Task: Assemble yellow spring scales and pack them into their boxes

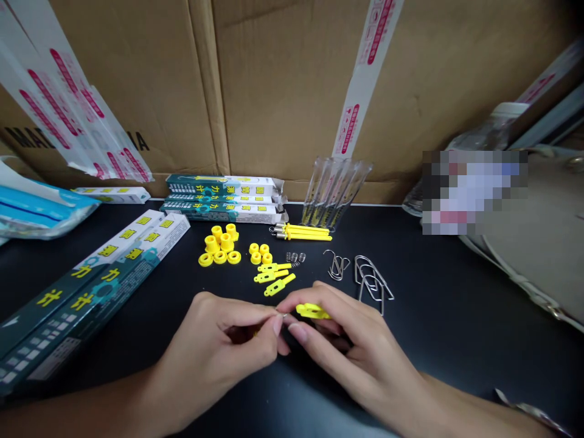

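Note:
My right hand (347, 347) holds a flat yellow plastic part (312, 311) between its fingers and thumb. My left hand (214, 340) pinches a tiny metal piece (283, 316), probably a spring, against that part's end. Its fingers hide most of the piece. Just above my hands, on the black tabletop (456, 340), lie three flat yellow plastic parts (272, 274). Loose steel coil springs (295, 258) sit beside them, with small yellow pegs (259, 252) and yellow rings and bushings (219, 248) to the left.
Bent wire hooks (336, 265) and large wire clips (371, 281) lie right of the parts. Yellow rods (303, 232), clear plastic tubes (335, 191) and printed product boxes (223, 198) stand behind. Further boxes (104, 286) lie at left; a beige bag (538, 243) sits at right, before cardboard cartons (283, 85).

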`<state>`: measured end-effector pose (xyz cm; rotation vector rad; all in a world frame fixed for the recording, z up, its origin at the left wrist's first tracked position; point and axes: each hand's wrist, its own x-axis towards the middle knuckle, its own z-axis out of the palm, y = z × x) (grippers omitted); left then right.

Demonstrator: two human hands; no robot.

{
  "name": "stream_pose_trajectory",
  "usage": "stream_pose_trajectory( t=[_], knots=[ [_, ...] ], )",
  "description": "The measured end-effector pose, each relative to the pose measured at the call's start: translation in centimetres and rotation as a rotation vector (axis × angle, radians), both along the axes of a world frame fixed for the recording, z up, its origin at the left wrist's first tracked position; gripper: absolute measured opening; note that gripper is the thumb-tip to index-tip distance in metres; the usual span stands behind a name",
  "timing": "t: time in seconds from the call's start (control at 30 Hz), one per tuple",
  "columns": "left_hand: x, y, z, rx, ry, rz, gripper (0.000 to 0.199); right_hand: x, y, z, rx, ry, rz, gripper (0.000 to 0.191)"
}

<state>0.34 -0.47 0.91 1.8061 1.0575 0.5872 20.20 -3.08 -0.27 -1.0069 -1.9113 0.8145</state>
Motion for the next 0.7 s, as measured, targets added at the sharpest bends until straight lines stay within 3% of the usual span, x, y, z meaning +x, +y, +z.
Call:
stream_pose_trajectory(
  t=[0.17, 0.7],
  knots=[
    [-0.05, 0.13, -0.01, -0.077, 0.015, -0.013, 0.044, 0.01, 0.04, -0.47, -0.108, 0.092, -0.017, 0.007],
    [-0.02, 0.34, -0.37, -0.295, -0.045, -0.062, 0.047, -0.05, 0.61, -0.24, -0.318, 0.147, 0.004, 0.020]
  ],
)
